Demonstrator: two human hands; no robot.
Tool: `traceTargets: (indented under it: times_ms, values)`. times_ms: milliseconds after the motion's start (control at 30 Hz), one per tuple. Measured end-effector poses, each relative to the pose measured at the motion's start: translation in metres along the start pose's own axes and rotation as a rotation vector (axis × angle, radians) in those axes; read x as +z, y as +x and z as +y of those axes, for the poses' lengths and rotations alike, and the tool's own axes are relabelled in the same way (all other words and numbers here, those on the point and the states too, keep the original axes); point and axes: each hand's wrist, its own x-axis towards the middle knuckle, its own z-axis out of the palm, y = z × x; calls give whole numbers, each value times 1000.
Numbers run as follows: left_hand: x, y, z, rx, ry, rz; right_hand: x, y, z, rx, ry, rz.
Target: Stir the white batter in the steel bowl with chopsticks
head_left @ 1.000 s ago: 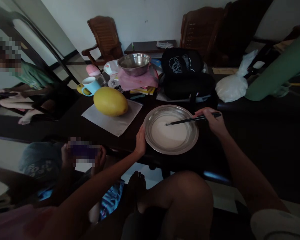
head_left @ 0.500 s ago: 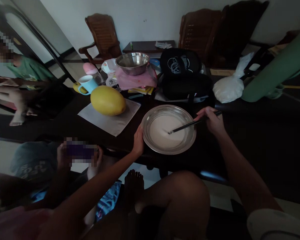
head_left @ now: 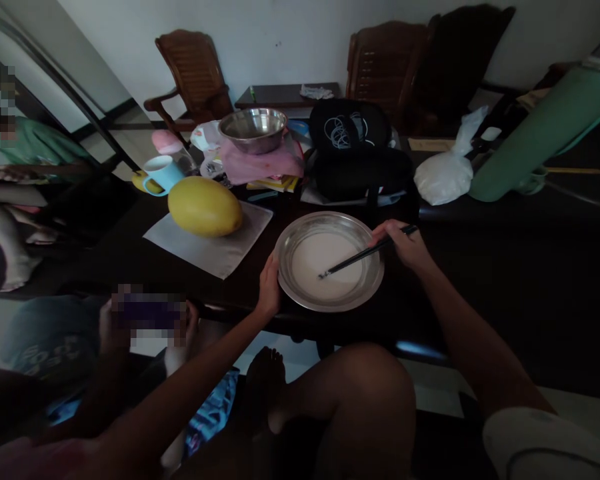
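Observation:
A shallow stainless steel bowl (head_left: 373, 277) stands near the table's front edge, holding a thick whitish mixture (head_left: 325, 250). My left hand (head_left: 269, 287) is closed against the bowl's left rim, its thumb side hidden by the wrist and bowl. In my right hand (head_left: 404, 245), fingers wrap the upper end of dark chopsticks (head_left: 355, 257), which slant down leftward across the bowl's right rim. Their tips, coated in white, dip into the mixture left of its middle. Whether one or two sticks are there is hard to make out.
Left of the bowl, a yellow melon (head_left: 205, 207) rests on a white sheet (head_left: 230, 260). Behind stand a light-blue mug (head_left: 165, 175), another metal bowl (head_left: 253, 130), black cases (head_left: 363, 173), a bag of white powder (head_left: 444, 179) and a green cylinder (head_left: 535, 140). Another person sits close on the left.
The chopstick tips have moved left and slightly nearer through the mixture, with my right hand following. My left hand stays at the rim. The whole view has shifted a little.

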Motion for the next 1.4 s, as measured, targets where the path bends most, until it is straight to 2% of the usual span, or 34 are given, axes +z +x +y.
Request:
traceTargets:
  times_ms: [67, 167, 233, 400, 467, 567, 633, 767, 933, 1000, 1133, 1300, 1400]
  values:
    - [0, 0, 0, 11, -5, -3, -1, 0, 0, 0, -17, -4]
    - [0, 0, 2, 25, 7, -25, -3, 1, 1, -4, 45, 94]
    - [0, -1, 3, 27, 13, -36, -2, 1, 2, -5, 79, 115]
    - [0, -1, 3, 13, 17, -1, 2, 0, -2, -29, -62, -22]
    - [0, -1, 3, 16, 19, 4, 0, 1, -3, -43, -74, 26]
    - [1, -1, 4, 30, 33, -9, -2, 2, -1, -27, 27, 133]
    - [2, -1, 6, 34, 38, -16, 0, 1, -1, -18, 62, 105]
    - [2, -2, 5, 32, 32, -6, 4, -1, -4, -16, -6, -21]
    - [1, -1, 3, 19, 16, -1, 0, 1, 0, -30, 56, 120]
    - [0, 0, 3, 20, 5, -14, 0, 1, 2, -36, 86, 91]
    - [1, 0, 3, 20, 5, -5, 2, -1, -1, -24, 21, -45]
    - [1, 0, 2, 25, -14, -2, 0, 1, -2, -35, 55, 104]
    - [0, 0, 3, 5, -19, 5, 3, 1, -1, -31, 95, 92]
